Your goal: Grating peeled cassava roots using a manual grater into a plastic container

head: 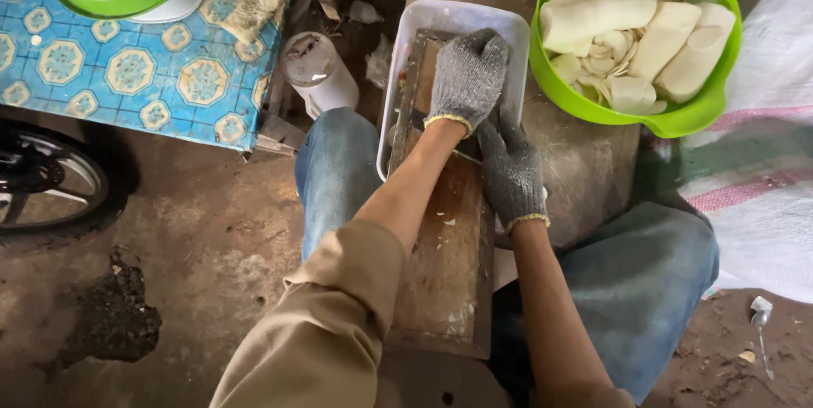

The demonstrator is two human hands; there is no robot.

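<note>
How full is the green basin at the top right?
Nearly full. The green basin holds peeled white root pieces stacked up to its rim, with thin round slices between them.

A long wooden board [446,255] lies between the person's knees, and its far end rests in a tub [453,18]. The left hand [468,77] lies on the far part of the board, over the tub. The right hand [511,172] is just behind it and to the right, touching it. A bowl [677,120] stands to the right of the tub, with peeled roots [610,18] in it. A jar [318,73] stands left of the tub. A wheel [47,179] is at the far left.
</note>
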